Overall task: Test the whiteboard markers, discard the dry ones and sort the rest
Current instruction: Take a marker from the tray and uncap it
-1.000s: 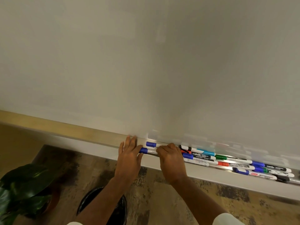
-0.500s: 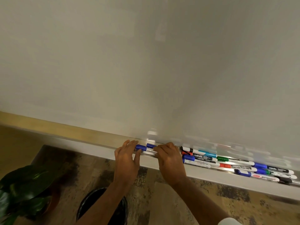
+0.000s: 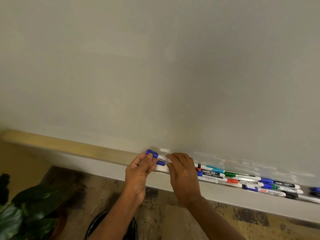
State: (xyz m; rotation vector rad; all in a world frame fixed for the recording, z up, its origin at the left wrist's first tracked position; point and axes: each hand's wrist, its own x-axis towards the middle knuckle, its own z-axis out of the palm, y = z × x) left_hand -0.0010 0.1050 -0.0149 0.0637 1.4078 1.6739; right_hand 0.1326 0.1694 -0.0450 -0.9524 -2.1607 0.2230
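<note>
Here, whiteboard [image 3: 155, 66] above mottled floor [image 3: 103, 187].

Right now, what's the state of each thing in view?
held marker, capped, tilted, raised above the tray
left hand, pinches its blue cap
right hand, grips its barrel
second blue marker, capped, lying in the tray
marker pile, visible caps on, lying in the tray
whiteboard, no marks visible
bin, open-topped, contents hidden
</note>
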